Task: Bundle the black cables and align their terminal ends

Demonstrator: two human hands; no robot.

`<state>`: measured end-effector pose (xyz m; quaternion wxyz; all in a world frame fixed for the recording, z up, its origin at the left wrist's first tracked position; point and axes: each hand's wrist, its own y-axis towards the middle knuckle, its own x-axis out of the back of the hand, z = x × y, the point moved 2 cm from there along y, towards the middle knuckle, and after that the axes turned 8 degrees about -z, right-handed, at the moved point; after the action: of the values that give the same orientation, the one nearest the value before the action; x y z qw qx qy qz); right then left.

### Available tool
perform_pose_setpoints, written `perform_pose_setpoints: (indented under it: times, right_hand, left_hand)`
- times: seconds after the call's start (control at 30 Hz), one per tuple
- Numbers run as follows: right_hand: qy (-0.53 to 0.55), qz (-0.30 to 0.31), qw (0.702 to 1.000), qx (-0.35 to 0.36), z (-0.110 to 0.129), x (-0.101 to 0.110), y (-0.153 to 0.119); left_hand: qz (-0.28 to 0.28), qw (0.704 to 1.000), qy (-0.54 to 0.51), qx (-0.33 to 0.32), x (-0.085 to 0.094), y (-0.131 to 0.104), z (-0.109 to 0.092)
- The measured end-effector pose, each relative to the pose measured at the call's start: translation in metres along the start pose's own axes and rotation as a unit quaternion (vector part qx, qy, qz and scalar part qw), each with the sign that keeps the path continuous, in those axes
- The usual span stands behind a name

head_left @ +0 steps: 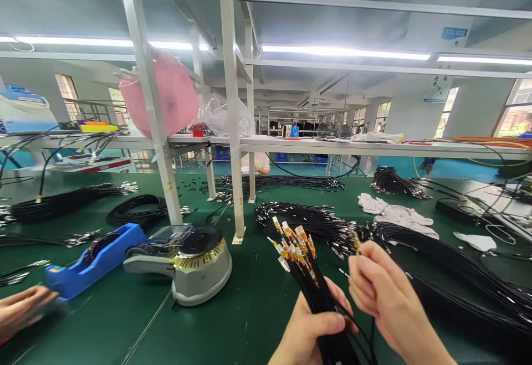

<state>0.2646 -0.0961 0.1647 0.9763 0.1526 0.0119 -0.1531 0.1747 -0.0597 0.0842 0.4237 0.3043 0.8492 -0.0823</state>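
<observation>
My left hand (318, 320) is wrapped round a thick bundle of black cables (310, 282) at the lower middle. The upper ends of the bundle carry silvery connectors with orange-yellow parts and fan out above the hand. Just to the right, my right hand (380, 287) pinches one cable near its yellowish end (357, 241), apart from the bundle's tips. Its black length hangs below the fingers. Behind both hands lies a loop of more black cables (299, 215) with silvery ends on the green table (249, 309).
A round grey tape machine (201, 271) and a blue tape dispenser (97, 260) stand left. Another person's blurred hand (27, 307) is at the left edge. White posts (233, 132) hold a shelf (291, 146). Cable coils (457, 265) and white gloves (399, 215) lie right.
</observation>
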Motion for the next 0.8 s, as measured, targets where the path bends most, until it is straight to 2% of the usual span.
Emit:
perform_pose_setpoints:
  times: [0.03, 0.1, 0.2, 0.27, 0.37, 0.47, 0.63, 0.73, 0.8]
  right_hand:
    - [-0.013, 0.007, 1.0, 0.001, -0.001, -0.005, 0.001]
    - [-0.105, 0.024, 0.994, 0.036, -0.001, -0.016, 0.003]
    - [-0.271, 0.046, 0.954, 0.121, 0.001, -0.03, 0.009]
    - [-0.345, 0.055, 0.923, 0.164, 0.004, -0.034, 0.012]
    - [-0.412, 0.099, 0.892, 0.16, 0.005, -0.029, 0.016]
    - [-0.401, 0.168, 0.896, 0.091, -0.001, -0.017, 0.014]
    - [-0.355, 0.155, 0.92, 0.065, -0.006, -0.001, 0.004]
    - [-0.337, 0.195, 0.921, 0.031, -0.008, -0.001, 0.0]
    - [-0.355, 0.188, 0.914, 0.053, -0.008, -0.006, -0.002]
  left_hand:
    - [0.003, 1.0, 0.006, 0.004, 0.001, 0.0, -0.001]
    - [0.008, 1.0, 0.013, 0.017, 0.0, -0.002, -0.003]
    - [-0.018, 1.0, -0.002, 0.021, -0.002, -0.005, -0.006]
    - [-0.043, 0.999, -0.013, 0.017, -0.002, -0.006, -0.005]
    - [-0.062, 0.998, -0.008, 0.013, 0.003, -0.005, 0.0]
    - [-0.07, 0.997, -0.01, 0.009, 0.009, -0.001, 0.005]
    - [-0.057, 0.998, -0.016, 0.019, 0.009, 0.001, 0.009]
    - [-0.017, 0.999, -0.01, 0.029, 0.007, -0.001, 0.009]
    - [-0.01, 0.999, -0.004, 0.033, 0.009, -0.003, 0.009]
